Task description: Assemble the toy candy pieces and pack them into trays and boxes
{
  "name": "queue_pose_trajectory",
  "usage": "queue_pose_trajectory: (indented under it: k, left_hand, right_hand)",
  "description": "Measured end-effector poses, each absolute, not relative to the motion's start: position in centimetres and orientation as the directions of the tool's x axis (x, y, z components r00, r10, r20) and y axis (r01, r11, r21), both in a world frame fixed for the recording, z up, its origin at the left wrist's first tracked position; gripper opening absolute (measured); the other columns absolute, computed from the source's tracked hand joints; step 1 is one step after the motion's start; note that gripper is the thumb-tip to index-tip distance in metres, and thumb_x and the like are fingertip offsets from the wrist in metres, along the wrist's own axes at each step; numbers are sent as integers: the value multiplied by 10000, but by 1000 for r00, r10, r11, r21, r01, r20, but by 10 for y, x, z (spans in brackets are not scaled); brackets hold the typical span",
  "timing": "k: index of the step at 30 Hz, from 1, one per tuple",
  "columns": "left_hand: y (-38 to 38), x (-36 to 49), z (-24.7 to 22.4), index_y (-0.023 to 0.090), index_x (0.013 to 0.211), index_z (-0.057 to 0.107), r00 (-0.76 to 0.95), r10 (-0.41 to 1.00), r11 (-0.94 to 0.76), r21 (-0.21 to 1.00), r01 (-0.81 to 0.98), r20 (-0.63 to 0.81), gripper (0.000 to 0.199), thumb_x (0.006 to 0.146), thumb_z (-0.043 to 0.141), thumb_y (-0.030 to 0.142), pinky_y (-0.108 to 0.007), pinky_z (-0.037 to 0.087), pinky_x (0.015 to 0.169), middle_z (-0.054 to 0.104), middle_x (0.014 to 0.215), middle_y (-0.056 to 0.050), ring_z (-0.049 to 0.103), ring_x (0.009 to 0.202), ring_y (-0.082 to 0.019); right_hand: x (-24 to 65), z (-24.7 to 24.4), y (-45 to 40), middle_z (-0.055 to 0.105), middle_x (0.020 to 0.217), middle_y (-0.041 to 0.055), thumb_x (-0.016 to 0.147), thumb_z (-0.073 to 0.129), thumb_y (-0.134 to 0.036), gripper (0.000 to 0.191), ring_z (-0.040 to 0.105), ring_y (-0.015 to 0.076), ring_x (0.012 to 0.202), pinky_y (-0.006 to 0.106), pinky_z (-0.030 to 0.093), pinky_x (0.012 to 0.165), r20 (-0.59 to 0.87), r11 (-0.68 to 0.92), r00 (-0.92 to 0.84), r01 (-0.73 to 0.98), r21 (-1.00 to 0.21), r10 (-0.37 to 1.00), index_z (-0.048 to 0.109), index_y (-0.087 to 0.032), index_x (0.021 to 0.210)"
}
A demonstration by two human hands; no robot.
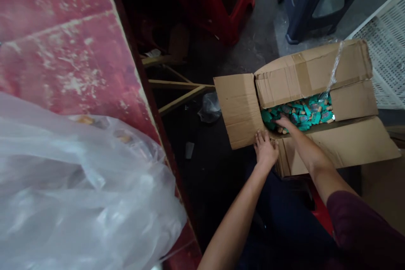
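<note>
An open cardboard box (351, 99) with its flaps folded out holds many small green and tan pieces (311, 112). My right hand (283, 122) reaches inside at the left end of the box, among the pieces; its fingertips are partly hidden, and what they hold cannot be made out. My left hand (265, 147) rests on the near left corner of the box, beside the left flap, with its fingers spread over the cardboard edge. A strip of clear plastic hangs over the far flap.
A worn red table (69, 46) fills the left, bearing a large translucent plastic bag (95, 202). Beyond the box stand a red stool (234, 21), a dark stool (303, 8) and a white perforated crate (386, 50). Wooden bars (180, 86) and a crumpled plastic bag (210, 107) lie low beside the table.
</note>
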State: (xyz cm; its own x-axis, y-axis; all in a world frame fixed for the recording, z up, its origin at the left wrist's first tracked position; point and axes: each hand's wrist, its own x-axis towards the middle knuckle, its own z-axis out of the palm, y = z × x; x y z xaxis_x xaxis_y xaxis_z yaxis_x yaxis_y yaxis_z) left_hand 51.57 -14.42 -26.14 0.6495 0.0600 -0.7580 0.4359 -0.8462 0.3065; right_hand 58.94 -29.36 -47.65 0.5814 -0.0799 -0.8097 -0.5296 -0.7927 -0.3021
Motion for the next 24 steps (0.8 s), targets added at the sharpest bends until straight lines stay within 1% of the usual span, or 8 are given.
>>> queue_pose_trajectory:
  k: [4,6,8,10,12,14,18,24]
  left_hand:
    - [-147,517,-263,104,1554,385,667,56,-868,294,401,-743,692,933,562,355,-527,297,1211,244,1649,-262,222,1545,-398]
    - [-149,518,-263,106,1555,389,672,58,-871,291,395,-738,696,932,566,361,-525,306,1205,260,1637,-272,234,1539,-408]
    - [-151,519,-262,109,1555,393,675,57,-874,291,390,-736,697,931,569,367,-528,319,1196,262,1634,-275,239,1535,-416]
    - [-151,518,-261,110,1549,401,674,51,-875,292,385,-737,691,931,571,368,-524,325,1195,262,1637,-270,241,1535,-412]
    - [-151,518,-261,110,1544,406,672,44,-876,294,381,-739,684,933,571,371,-521,326,1196,264,1639,-263,246,1535,-405]
    - [-151,516,-262,110,1540,412,677,46,-877,295,379,-735,678,936,571,374,-529,334,1191,265,1639,-261,250,1534,-404]
    - [-149,514,-260,99,1510,447,713,50,-867,325,379,-699,627,943,561,341,-528,346,1191,343,1614,-233,289,1518,-384]
    - [-142,507,-234,148,1432,533,849,-19,-756,563,334,-529,472,976,498,264,-447,381,1187,550,1463,-154,494,1378,-281]
  right_hand:
    - [584,-489,-273,606,1379,217,760,775,-559,815,615,341,1245,375,508,974,-830,-841,551,-488,-235,-87,516,-135,1406]
    - [578,-486,-273,587,1375,235,755,789,-523,813,629,354,1210,392,513,960,-825,-862,556,-463,-207,-101,501,-126,1403]
    - [573,-480,-273,502,1439,269,786,767,-475,789,629,357,1197,407,512,956,-798,-876,589,-444,-189,-126,463,-115,1419]
    - [570,-474,-271,399,1507,289,842,711,-432,737,586,368,1251,428,495,989,-754,-885,642,-422,-194,-141,424,-102,1435]
    - [571,-471,-265,371,1533,268,877,668,-390,693,512,377,1331,441,466,1038,-712,-891,691,-391,-229,-120,401,-110,1451]
    - [575,-469,-259,402,1531,230,880,662,-365,679,479,369,1362,438,445,1068,-686,-890,723,-363,-276,-82,399,-135,1463]
    - [586,-463,-254,517,1461,192,882,653,-346,608,568,336,1273,423,453,1057,-671,-866,739,-375,-329,-65,464,-161,1429]
    - [598,-408,-294,677,1260,180,856,643,-331,472,665,295,1130,385,521,950,-653,-792,723,-527,-308,-227,596,-149,1289]
